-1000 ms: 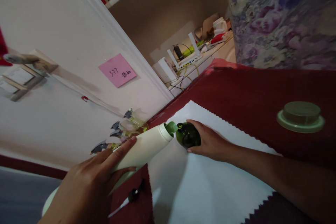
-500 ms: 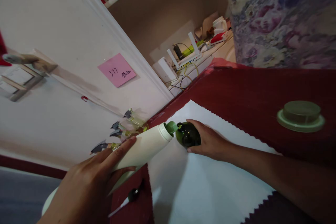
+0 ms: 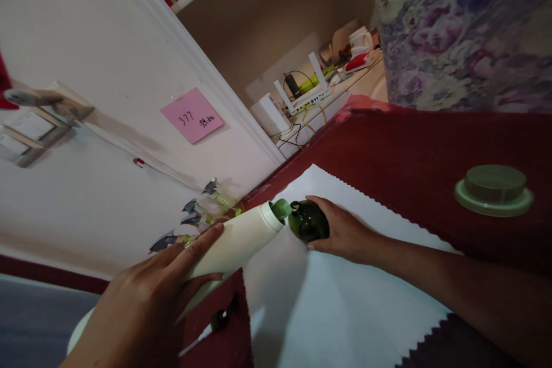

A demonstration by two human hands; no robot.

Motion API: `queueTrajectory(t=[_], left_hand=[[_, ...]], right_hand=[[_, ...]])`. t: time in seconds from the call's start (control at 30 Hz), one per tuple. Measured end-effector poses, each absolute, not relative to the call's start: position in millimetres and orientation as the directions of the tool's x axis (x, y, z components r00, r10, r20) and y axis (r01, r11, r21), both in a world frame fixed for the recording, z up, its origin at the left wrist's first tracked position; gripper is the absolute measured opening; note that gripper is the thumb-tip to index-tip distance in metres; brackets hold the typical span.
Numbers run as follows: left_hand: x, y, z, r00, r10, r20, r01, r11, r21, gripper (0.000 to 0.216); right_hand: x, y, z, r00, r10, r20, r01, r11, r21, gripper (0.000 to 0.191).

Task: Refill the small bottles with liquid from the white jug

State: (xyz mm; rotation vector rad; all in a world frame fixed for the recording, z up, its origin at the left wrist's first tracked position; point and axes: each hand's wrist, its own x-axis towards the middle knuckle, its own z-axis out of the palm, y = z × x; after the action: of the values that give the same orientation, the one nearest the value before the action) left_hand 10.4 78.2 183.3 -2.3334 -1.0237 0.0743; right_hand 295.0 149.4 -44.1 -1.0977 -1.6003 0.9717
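Note:
My left hand is wrapped round a pale cream bottle, tilted so its mouth points up and right. A green spout at that mouth meets the neck of a dark green glass bottle; whether liquid flows I cannot tell. My right hand grips the green bottle from the right, over a white cloth with zigzag edges. Below the cream bottle, a dark pump top with a white tube lies on the red tabletop.
A pale green round lid rests on the tabletop at the right. Several spray bottles stand along the white wall at the left. Behind are a white router with cables and a floral fabric. A pink note is on the wall.

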Motion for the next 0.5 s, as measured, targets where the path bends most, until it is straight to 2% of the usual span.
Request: queueTrajectory(t=[0.27, 0.5], left_hand=[[12.4, 78.6, 184.4, 0.717, 0.676, 0.173, 0.633, -0.526, -0.568, 0.056], [5.8, 78.8, 178.0, 0.708, 0.676, 0.202, 0.652, -0.517, -0.555, 0.051]], right_hand=[[294.2, 150.5, -46.8, -0.15, 0.959, 0.242, 0.217, 0.271, -0.938, 0.1], [294.3, 150.8, -47.3, -0.161, 0.945, 0.283, 0.191, 0.311, -0.931, 0.094]])
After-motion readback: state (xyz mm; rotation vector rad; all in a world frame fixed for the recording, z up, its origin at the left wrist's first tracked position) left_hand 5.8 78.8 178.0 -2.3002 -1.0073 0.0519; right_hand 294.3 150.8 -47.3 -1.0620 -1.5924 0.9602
